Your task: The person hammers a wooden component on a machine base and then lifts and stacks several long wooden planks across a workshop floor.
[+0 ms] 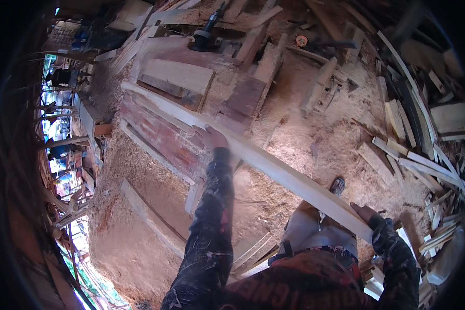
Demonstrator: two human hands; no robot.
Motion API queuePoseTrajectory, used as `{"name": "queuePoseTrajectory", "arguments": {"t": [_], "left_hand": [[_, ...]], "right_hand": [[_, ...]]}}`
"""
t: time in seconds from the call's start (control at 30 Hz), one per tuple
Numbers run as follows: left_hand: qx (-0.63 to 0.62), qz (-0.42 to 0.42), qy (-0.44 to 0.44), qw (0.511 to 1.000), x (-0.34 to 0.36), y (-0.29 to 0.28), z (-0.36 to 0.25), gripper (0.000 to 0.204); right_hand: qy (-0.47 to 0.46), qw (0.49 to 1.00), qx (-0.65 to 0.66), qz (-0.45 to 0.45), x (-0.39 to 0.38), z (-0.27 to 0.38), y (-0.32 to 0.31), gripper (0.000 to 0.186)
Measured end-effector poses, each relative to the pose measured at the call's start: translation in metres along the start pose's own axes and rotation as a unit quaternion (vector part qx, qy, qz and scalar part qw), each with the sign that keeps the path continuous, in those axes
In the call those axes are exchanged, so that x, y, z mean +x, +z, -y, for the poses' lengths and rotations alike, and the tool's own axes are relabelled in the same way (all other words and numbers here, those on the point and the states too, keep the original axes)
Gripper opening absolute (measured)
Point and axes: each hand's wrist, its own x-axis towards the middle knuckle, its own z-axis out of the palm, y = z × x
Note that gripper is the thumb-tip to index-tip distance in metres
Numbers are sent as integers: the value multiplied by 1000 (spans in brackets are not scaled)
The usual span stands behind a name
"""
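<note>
A long, pale wooden plank [274, 168] runs slantwise from the workbench at the upper left down to my right side. Near its middle, my left hand [212, 138] is at the plank's near edge, thumb on top and fingers partly spread around that edge. My right hand [365, 212] grips the plank close to its lower right end, with its fingers partly hidden. The plank's far end lies over the reddish, dust-covered workbench [163, 132]. Beyond it on the bench lies a short, thick board [178, 75].
A dark power tool [204, 39] rests at the bench's far end. Sawdust [294, 132] covers the floor. Offcuts [377, 160] and stacked strips lie at the right. A loose board [150, 214] lies on the ground at the left. My foot [337, 185] is beneath the plank.
</note>
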Motion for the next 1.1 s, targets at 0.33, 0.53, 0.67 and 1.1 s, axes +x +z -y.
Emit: {"name": "queuePoseTrajectory", "arguments": {"t": [0.33,0.53,0.67,1.1], "left_hand": [[17,-26,6,1000,28,-14,-18,57],[-5,-38,11,999,62,-15,-12,56],[-33,-26,8,999,95,-7,-9,56],[39,-80,60,994,200,-6,28,56]], "right_hand": [[-5,999,31,9,-12,65,-13,82],[9,1000,12,11,-3,94,-8,81],[-9,1000,14,19,12,117,-4,79],[-31,993,104,42,-10,238,-7,75]]}}
